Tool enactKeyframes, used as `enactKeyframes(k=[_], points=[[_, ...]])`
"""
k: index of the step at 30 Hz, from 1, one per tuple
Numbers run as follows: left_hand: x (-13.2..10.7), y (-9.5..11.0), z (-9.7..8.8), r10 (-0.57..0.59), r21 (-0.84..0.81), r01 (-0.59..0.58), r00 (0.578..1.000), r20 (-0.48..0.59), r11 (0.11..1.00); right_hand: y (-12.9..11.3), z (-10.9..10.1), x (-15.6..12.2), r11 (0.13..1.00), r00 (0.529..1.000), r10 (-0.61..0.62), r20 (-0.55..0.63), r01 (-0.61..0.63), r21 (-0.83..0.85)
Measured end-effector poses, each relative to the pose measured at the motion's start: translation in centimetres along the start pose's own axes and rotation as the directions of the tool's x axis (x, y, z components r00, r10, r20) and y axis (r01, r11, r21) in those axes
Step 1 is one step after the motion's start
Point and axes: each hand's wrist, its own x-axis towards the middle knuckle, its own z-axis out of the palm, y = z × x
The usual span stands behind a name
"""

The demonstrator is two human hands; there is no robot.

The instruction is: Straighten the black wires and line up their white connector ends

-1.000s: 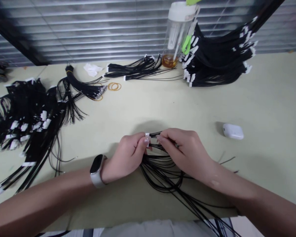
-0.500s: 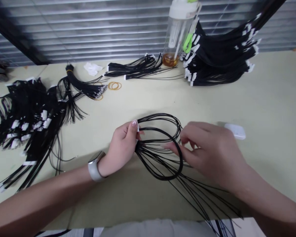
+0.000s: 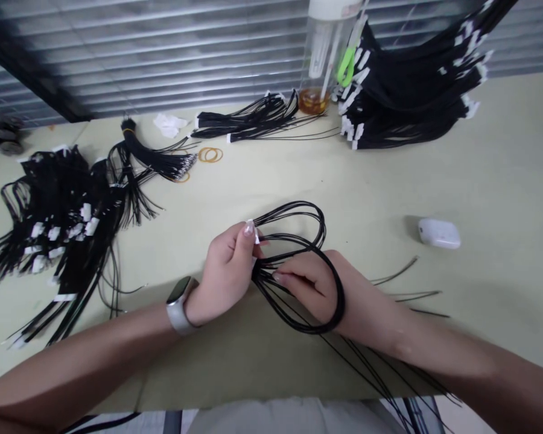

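A bundle of thin black cables (image 3: 339, 289) with white connectors is held over the front middle of the table. My left hand (image 3: 230, 272) grips it at the white connector end (image 3: 253, 231), thumb on top. From there the cables form two loops to the right, while loose ends run down past the table's front edge. My right hand (image 3: 314, 280) reaches through the nearer loop, its thumb and fingers pinched on the cables close to my left hand. Exactly which strands it pinches is hidden.
Black cable bundles (image 3: 58, 205) lie at the left, others (image 3: 248, 120) along the back. A tall stack of cables (image 3: 416, 90) stands back right, beside a clear bottle (image 3: 317, 66). Rubber bands (image 3: 210, 155), a crumpled tissue (image 3: 169, 125) and a white case (image 3: 438, 233) are on the table (image 3: 271, 175).
My right hand has moved left, through the nearer loop and close to my left hand, and is pinching cables there. My left hand keeps its grip on the connector end.
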Motion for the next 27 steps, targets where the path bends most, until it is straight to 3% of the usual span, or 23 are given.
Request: enactKeyframes(k=[6,11,18,27], points=[[-0.61,0.03,0.03,0.112,0.040,-0.113,0.993,0.030,0.993,-0.04,0.22,0.25,0.998,0.999,0.013,0.038,-0.015,0.058],[-0.54,0.24,-0.08,0.146,0.095,-0.151,0.988,0.055,0.984,0.19,0.50,0.11,0.999,0.998,-0.032,0.060,0.033,-0.018],[-0.23,0.31,-0.08,0.106,0.115,-0.115,0.991,0.080,0.987,0.31,0.73,-0.35,0.974,0.998,0.031,0.060,-0.017,-0.226],[0.15,0.29,0.02,0.067,0.115,-0.076,0.994,0.081,0.990,0.15,0.84,0.19,0.981,0.998,-0.019,0.057,0.029,-0.190]])
